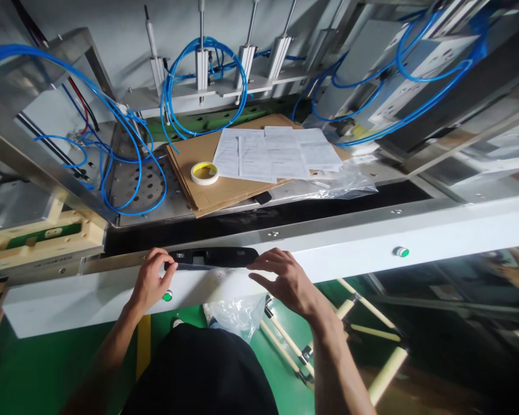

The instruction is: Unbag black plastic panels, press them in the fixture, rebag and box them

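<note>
One black part point(222, 255): long, slim; we see it lengthwise between the hands, at the inner edge of the white ledge point(90, 297). Resting or lifted clear, we cannot tell.
Left hand point(150, 279): thumb and forefinger brought together at the part's left end; we read it as a pinch.
Right hand point(285, 279): fingertips at the part's right end, thumb a little below them. Clamped or merely touching, we cannot tell.
Buttons: two, green; we note the left button point(167, 295) just beside the left hand, the right button point(401, 252) well apart from the right hand.
Cardboard point(216, 197): flat, beyond the part; bears a tape roll point(205, 180) near its left edge and overlapping papers point(272, 153).
Plastic point(348, 181): clear, crumpled, right of the papers.
Back row: upright cylinders point(202, 69), with blue tubes point(8, 53) looping in front and to both sides.
Below: we see green floor point(38, 374), a clear bag point(240, 314) and cream pipes point(389, 372).
</note>
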A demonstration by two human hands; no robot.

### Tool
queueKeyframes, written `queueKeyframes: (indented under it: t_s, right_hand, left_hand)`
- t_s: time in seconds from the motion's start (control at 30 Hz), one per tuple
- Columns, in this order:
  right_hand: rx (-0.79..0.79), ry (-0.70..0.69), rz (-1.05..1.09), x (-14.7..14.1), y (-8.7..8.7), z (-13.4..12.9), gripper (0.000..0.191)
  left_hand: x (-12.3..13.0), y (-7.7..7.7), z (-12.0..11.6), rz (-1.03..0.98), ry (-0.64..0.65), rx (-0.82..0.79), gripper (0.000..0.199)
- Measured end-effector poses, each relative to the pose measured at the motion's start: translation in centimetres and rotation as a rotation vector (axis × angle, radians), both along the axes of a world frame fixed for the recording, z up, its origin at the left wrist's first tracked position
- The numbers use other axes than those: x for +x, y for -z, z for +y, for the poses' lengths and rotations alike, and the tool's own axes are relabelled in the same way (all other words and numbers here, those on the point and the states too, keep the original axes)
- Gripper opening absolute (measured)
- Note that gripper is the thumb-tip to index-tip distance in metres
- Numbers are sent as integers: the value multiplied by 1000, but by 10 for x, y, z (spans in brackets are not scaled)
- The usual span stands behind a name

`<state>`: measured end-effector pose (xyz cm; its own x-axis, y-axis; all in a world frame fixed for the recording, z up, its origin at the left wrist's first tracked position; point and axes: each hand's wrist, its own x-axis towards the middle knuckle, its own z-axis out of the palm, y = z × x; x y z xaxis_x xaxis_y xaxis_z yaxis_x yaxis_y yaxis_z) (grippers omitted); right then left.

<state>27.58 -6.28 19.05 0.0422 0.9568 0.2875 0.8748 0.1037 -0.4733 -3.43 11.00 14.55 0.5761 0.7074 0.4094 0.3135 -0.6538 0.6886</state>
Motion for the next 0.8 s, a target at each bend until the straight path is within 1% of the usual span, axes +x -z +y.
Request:
queueKeyframes:
  t_s: [0.07, 0.17, 0.23, 0.3, 0.33, 0.37, 0.4, 0.47, 0.5, 0.53, 0.57, 0.63, 0.7, 0.73, 0.8]
  right_hand:
    - [-18, 23, 81, 5, -2, -1, 15]
    - [-78, 70, 274, 14, -4, 1, 22]
    - [-140, 112, 379, 22, -2, 4, 24]
    - [-181, 166, 426, 29, 1, 9, 26]
    - [-159, 197, 411, 30, 2, 11, 28]
    - [-85, 243, 347, 29, 4, 13, 29]
    - [34, 304, 246, 25, 5, 15, 30]
    - [304, 421, 23, 7, 7, 19, 30]
    - [404, 453, -58, -7, 9, 22, 28]
    - [463, 451, -101, -23, 10, 25, 25]
    - [479, 413, -110, -41, 13, 29, 21]
    - [449, 260, -136, -76, 22, 39, 19]
    - [346, 147, -203, -101, 33, 51, 29]
    - [284, 125, -233, -109, 39, 57, 36]
    - [170, 125, -265, -116, 49, 66, 45]
  left_hand:
    - [0, -1, 1, -5, 4, -25, 11]
    - [0, -2, 3, -18, 0, -67, 12]
    - [-1, -2, 6, -20, -2, -99, 12]
    - [-1, -2, 7, -20, -6, -132, 12]
    - [-1, -2, 8, -23, -11, -149, 12]
    - [-1, -1, 8, -28, -20, -165, 12]
    - [-1, -1, 7, -36, -33, -182, 12]
    - [-1, 0, 7, -54, -67, -214, 12]
    - [0, 0, 6, -63, -84, -227, 12]
    - [1, 0, 6, -67, -100, -235, 12]
    - [1, 0, 7, -67, -109, -239, 13]
    - [2, 0, 7, -52, -110, -224, 13]
    - [0, -1, 6, -39, -119, -161, 12]
    - [-3, -1, 3, -51, -152, -108, 12]
    - [-11, 0, -6, -108, -304, 30, 15]
